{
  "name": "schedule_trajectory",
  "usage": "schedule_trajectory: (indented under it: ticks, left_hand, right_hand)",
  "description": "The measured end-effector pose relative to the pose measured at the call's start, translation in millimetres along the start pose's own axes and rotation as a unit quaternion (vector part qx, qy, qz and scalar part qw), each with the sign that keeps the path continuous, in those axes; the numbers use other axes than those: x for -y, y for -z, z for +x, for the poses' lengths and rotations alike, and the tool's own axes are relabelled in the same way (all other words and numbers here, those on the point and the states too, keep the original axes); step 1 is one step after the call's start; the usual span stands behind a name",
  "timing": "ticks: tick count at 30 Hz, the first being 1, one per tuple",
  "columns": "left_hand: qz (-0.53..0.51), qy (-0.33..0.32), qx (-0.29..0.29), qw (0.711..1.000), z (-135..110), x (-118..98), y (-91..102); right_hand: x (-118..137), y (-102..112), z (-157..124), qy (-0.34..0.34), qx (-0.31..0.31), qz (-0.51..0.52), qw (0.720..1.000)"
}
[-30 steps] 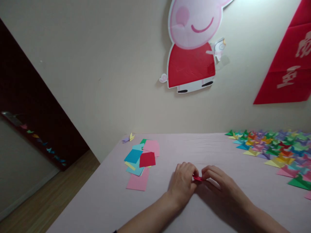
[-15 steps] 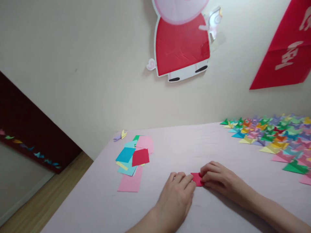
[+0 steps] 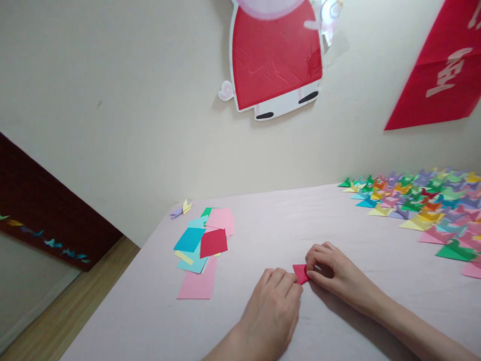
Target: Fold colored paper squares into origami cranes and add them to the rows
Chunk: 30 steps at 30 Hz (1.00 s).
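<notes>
A small folded piece of red origami paper (image 3: pixel 299 274) lies on the table in front of me, partly covered by my fingers. My left hand (image 3: pixel 273 306) rests at its near left side, fingers curled together with the tips holding the paper's lower edge. From the right, my right hand (image 3: pixel 330 268) pinches the paper's right side between thumb and fingers. The visible part of the paper looks roughly triangular, narrowing toward me. What lies beneath the fingertips is hidden.
Loose coloured paper squares (image 3: pixel 214 243) lie to the left. Many folded paper figures (image 3: pixel 424 205) stand in rows at the far right. Two small folded figures (image 3: pixel 182 208) sit at the far left corner. The pale table (image 3: pixel 150 311) meets a wall with a red cutout (image 3: pixel 276 55).
The red paper's visible shape has gone from a square to a triangle, as my right hand brings part of it over. My view has shifted slightly.
</notes>
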<state>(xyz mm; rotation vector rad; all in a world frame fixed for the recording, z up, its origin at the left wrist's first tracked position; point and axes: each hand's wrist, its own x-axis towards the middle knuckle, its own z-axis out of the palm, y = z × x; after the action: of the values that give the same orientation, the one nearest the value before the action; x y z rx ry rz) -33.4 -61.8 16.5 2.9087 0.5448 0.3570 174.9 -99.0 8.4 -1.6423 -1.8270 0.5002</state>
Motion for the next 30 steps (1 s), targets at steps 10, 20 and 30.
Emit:
schedule_trajectory:
  ticks: [10, 20, 30]
  left_hand:
    - [0.053, -0.031, -0.002, 0.998, 2.2, 1.3, -8.5]
    - [0.034, -0.024, -0.002, 0.999, 4.2, 1.7, -11.6]
    - [0.048, -0.030, -0.001, 0.998, 2.9, 2.8, -16.3]
  right_hand:
    - [-1.5, -2.1, 2.5, -0.020, 0.001, -0.009, 1.000]
    - [-2.0, -6.2, 1.7, -0.013, -0.012, -0.016, 1.000]
    - [-1.0, -7.0, 2.0, -0.018, -0.011, -0.035, 0.999]
